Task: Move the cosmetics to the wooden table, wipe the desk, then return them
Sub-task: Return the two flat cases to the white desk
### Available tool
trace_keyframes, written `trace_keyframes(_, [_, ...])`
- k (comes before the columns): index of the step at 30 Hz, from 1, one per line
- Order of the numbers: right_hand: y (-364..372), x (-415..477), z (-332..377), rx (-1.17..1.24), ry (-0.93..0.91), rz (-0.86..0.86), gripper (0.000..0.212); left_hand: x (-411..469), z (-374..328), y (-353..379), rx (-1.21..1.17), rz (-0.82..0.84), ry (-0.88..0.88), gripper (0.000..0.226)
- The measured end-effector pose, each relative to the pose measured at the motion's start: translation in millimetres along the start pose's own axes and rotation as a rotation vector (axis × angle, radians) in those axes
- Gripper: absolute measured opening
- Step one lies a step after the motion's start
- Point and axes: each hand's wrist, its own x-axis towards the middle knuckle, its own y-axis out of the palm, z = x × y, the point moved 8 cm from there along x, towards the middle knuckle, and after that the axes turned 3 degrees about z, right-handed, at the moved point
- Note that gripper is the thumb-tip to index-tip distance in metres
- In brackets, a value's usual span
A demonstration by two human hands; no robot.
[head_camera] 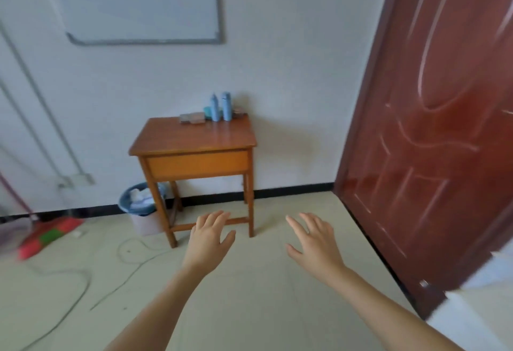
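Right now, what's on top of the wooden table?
At the back of the wooden table: a left blue bottle, a right blue bottle, a teal jar partly hidden behind them, and flat cases.

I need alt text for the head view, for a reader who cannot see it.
A person's left hand and right hand, open and empty, reach toward a small wooden table by a white wall, with blue bottles and flat cases at its back edge. A bin stands by its legs; a dark red door is at right.
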Motion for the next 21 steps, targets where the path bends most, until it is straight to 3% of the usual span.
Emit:
trace_keyframes(12, [-4.1, 173.2, 109.3, 0.057, -0.293, -0.109, 0.054, 57.7, 107.4, -123.5, 0.187, -0.193, -0.08, 0.046])
trace_keyframes(21, [-13.6, 335.5, 108.8, 0.023, -0.358, -0.237, 0.053, 178.3, 174.5, -182.9, 0.317, -0.297, -0.204, 0.046])
